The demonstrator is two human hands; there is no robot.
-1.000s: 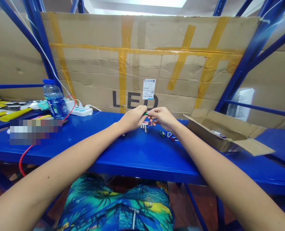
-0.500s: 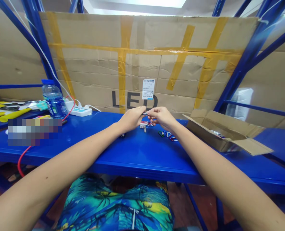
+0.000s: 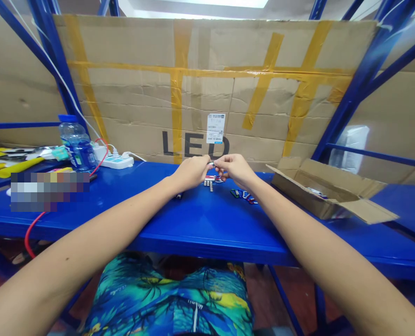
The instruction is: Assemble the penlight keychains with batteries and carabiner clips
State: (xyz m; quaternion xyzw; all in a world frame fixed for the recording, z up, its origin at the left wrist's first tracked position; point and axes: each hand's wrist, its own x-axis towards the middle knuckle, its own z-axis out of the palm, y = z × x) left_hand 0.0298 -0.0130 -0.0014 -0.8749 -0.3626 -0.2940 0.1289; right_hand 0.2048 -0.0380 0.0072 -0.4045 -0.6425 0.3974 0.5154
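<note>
My left hand (image 3: 190, 171) and my right hand (image 3: 234, 169) meet above the blue table (image 3: 200, 219), fingers pinched together on a small metal piece (image 3: 211, 164) held between them. Just below the hands lies a cluster of small silver and red parts (image 3: 210, 182). To the right of it, several coloured carabiner clips (image 3: 244, 195) lie on the table. What exactly the pinched piece is stays too small to tell.
An open cardboard box (image 3: 329, 195) sits at the right. At the left stand a water bottle (image 3: 76, 144), a white power strip (image 3: 118, 161) with a red cable (image 3: 35, 224), and yellow tools (image 3: 14, 166). A taped cardboard sheet (image 3: 210, 88) marked LED forms the back wall.
Both hands stay pinched together at the same spot; only a slight shift of the fingers and of the view.
</note>
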